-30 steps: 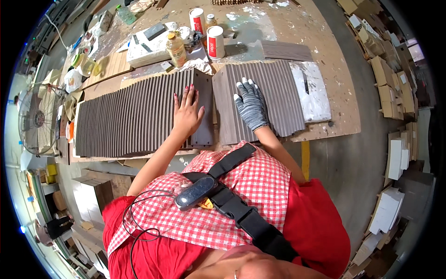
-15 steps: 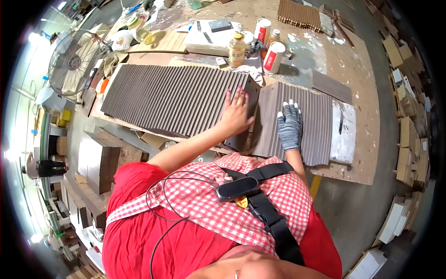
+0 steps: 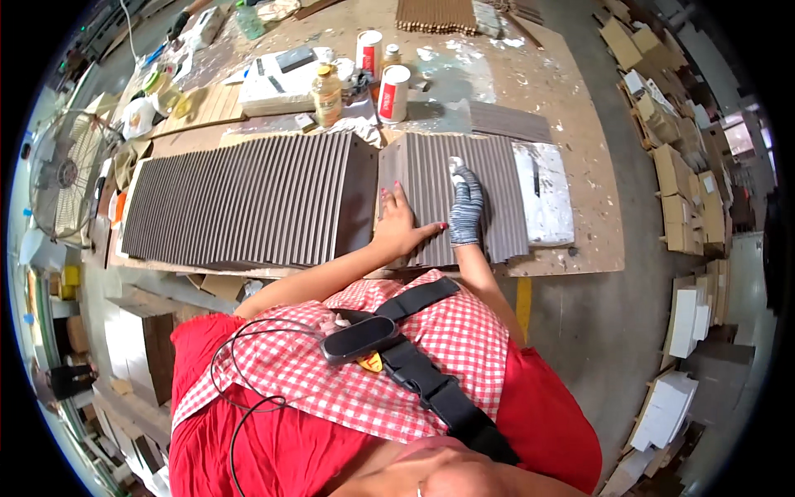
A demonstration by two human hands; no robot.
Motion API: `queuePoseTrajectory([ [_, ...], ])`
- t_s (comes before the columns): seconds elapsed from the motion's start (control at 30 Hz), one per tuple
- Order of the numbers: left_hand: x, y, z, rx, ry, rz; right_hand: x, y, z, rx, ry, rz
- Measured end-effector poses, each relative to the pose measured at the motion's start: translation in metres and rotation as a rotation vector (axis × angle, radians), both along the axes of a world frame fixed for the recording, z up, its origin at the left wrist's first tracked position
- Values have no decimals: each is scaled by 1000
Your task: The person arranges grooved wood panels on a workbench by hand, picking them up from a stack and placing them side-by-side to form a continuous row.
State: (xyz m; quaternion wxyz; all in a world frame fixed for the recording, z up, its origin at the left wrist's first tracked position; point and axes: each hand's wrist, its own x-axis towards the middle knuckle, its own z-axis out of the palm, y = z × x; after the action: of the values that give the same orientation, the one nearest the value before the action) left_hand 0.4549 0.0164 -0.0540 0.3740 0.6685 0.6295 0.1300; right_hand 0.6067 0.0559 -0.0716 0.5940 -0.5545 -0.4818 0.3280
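On the bench lie two leaning rows of grey-brown boards, overlapped so their edges form ridges: a long row [image 3: 240, 199] at left and a shorter row [image 3: 501, 195] at right. My bare left hand [image 3: 397, 225] rests on the left end of the shorter row, its fingers apart and thumb stretched towards my other hand. My right hand [image 3: 466, 209], in a grey knitted glove with white fingertips, lies on the ridges of the same row, fingers extended. Neither hand grasps a board. A narrow gap divides the two rows.
Behind the rows stand two red-and-white canisters [image 3: 393, 95], a bottle of yellowish liquid [image 3: 326, 95] and a crumpled white cloth [image 3: 358, 128]. A paint-stained white slab [image 3: 544, 195] lies beyond the shorter row's right end. A fan [image 3: 66, 172] stands at far left, cartons [image 3: 681, 195] at right.
My left hand has moved right, from the long row onto the shorter one. My right hand stays on the shorter row, slightly nearer its left end. The whole view has shifted.
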Motion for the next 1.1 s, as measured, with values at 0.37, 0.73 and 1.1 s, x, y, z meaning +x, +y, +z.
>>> queuePoseTrajectory([
  [0.37, 2, 2, -10, -5, 3, -32, 5, -1, -13, 70, 352, 59],
  [0.73, -35, 16, -54, -111, -345, -31, -16, -33, 14, -100, 25, 253],
  [1.1, -49, 44, -65, 198, -377, 130, -46, -58, -37, -309, 204, 347],
])
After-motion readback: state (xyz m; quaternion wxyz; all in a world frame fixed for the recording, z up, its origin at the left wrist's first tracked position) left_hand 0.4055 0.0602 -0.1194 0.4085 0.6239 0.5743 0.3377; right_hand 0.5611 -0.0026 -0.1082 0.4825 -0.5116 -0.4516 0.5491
